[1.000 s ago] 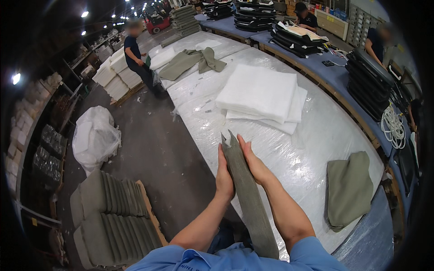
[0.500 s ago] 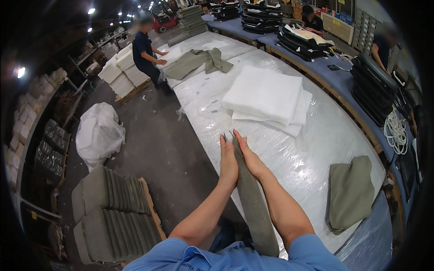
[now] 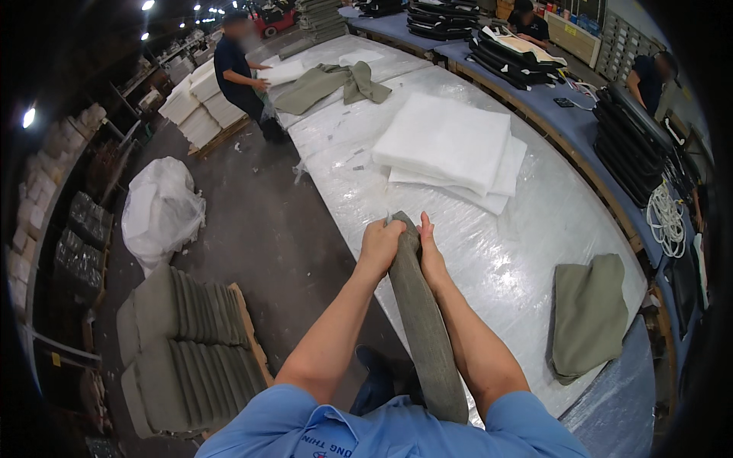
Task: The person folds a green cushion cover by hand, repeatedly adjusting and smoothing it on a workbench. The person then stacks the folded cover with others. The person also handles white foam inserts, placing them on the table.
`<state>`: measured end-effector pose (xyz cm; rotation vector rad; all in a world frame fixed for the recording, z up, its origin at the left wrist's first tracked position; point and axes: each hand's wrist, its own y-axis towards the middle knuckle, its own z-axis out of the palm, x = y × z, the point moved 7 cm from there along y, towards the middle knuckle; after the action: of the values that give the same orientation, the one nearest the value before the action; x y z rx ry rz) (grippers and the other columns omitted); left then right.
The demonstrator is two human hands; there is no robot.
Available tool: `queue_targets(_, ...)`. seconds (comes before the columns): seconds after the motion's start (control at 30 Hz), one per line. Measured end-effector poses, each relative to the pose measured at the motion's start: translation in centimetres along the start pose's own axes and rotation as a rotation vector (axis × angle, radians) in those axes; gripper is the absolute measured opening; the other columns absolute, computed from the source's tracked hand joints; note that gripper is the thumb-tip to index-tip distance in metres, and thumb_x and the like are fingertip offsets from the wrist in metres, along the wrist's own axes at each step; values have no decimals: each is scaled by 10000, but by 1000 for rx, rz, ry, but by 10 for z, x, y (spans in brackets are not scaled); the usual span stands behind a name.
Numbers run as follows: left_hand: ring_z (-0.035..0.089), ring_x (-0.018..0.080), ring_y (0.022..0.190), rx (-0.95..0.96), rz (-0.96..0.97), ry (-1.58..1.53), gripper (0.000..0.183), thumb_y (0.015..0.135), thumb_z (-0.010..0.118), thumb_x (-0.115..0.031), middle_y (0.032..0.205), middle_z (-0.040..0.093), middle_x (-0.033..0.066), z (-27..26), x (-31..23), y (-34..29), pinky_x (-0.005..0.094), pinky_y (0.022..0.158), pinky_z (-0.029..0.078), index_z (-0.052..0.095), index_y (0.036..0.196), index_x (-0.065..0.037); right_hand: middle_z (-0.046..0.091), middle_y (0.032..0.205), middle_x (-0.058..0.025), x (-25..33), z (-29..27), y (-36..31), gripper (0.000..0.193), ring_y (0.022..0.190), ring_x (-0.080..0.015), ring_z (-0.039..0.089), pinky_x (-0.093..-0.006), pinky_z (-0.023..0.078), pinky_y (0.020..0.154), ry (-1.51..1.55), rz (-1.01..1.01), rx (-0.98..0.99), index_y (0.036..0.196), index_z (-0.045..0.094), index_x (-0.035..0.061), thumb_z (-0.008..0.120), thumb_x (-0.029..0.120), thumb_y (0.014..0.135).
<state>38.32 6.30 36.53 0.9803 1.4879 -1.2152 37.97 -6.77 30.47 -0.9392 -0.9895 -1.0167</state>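
Note:
A long grey-green fabric-covered cushion (image 3: 427, 328) stands on its narrow edge between my forearms, running from my shirt out over the edge of the plastic-covered table (image 3: 343, 206). My left hand (image 3: 380, 246) is closed on its far end, the thumb laid over the top corner. Along the other side rests my right hand (image 3: 431, 252), flat against the cover with its fingers stretched out. Just beyond both hands lies a stack of white wadding sheets (image 3: 447, 141). To the right, a folded grey-green cover (image 3: 588, 317) lies on the table.
Finished-looking grey-green cushions (image 3: 191, 351) are stacked on a pallet at lower left. A plastic-wrapped white bundle (image 3: 162, 210) sits on the floor. One co-worker (image 3: 240, 76) handles a white pad at the table's far end. Blue tables (image 3: 569, 126) with black stacks run along the right.
My left hand has gone from lying flat to closing on the cushion's far end. The cover's end now rises between my hands. The far co-worker has lifted a white pad.

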Motion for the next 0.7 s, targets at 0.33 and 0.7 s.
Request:
queue_targets(0.33,595,254,673,-89,129,-38,360,816,612,-234,712,646,160,-22,-1,22,382,657,470,667,805,121,99,1721,-159,55,32,-66,798,1588,-275,82,-404,102,1270,-332,-250,248,1668,130,162,205,676,1063)
queue_targets(0.7,637,290,701,91,-78,-187,291,823,630,-182,842,650,189,30,-12,54,448,625,518,643,949,79,106,1717,-163,38,-8,-88,852,1580,-295,129,-389,126,1268,-45,10,46,1656,97,70,166,676,1061)
